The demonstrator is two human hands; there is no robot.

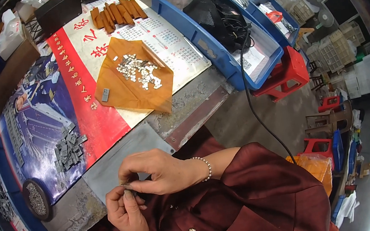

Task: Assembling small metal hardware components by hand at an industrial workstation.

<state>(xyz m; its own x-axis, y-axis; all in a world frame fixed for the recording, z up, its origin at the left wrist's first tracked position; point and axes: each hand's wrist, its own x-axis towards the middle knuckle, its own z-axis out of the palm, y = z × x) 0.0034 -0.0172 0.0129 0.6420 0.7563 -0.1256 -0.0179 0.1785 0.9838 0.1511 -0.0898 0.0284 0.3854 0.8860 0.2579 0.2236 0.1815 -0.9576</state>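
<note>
My left hand [128, 213] and my right hand [161, 171] meet at the table's near edge, fingertips pinched together. Between them is something small and dark, mostly hidden by the fingers; its kind cannot be made out. Just beyond lies a grey metal plate [109, 170] on the table edge. Left of the hands, a heap of small dark grey rectangular pieces [69, 149] rests on the printed sheet. Farther off, an orange-brown paper [119, 94] carries a scatter of small silvery flat pieces [140, 72] and one grey rectangular piece [105, 95].
A dark round dish [37, 199] of tiny metal bits stands at left, beside a blue bin [23, 230] with grey parts. Folded brown packets [117, 14] lie at the back. To the right, a blue tray [220, 60] holds a black mesh bag; a black cable [263, 127] hangs down near a red stool [284, 76].
</note>
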